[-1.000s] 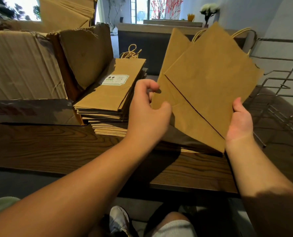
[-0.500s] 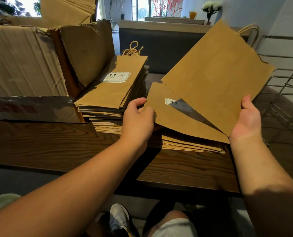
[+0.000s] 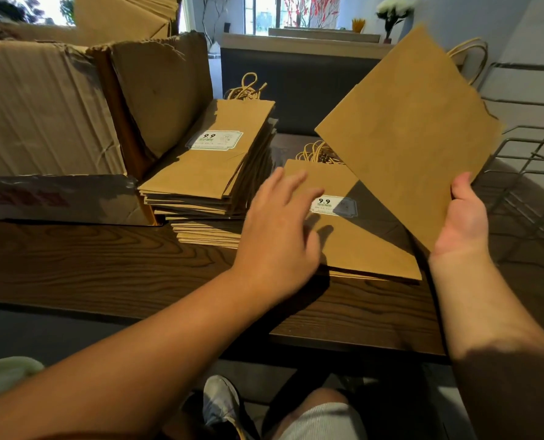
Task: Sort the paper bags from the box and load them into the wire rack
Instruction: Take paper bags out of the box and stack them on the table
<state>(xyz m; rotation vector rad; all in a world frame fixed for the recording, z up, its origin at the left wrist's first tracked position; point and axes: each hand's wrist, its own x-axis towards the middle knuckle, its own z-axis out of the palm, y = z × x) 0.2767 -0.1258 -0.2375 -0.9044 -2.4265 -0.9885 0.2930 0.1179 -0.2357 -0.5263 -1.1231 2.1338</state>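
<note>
My right hand (image 3: pixel 464 217) grips the lower corner of a flat brown paper bag (image 3: pixel 407 131), held up tilted over the table's right side. My left hand (image 3: pixel 280 230) hovers with fingers spread and holds nothing, over the left edge of a low stack of labelled bags (image 3: pixel 353 236) that lies flat on the table. A taller stack of bags (image 3: pixel 213 166) with a white 9.9 label sits to the left, against the open cardboard box (image 3: pixel 51 115). The wire rack (image 3: pixel 524 160) stands at the far right, beside the raised bag.
The dark wooden table (image 3: pixel 105 265) carries everything; its front edge runs just below my forearms. A dark counter (image 3: pixel 296 74) with a flower vase stands behind. My knee and a shoe show under the table.
My left hand has let go of the lower bag, which now lies flat on the low stack, and its fingers have spread. My right hand keeps the other bag, lifted slightly right.
</note>
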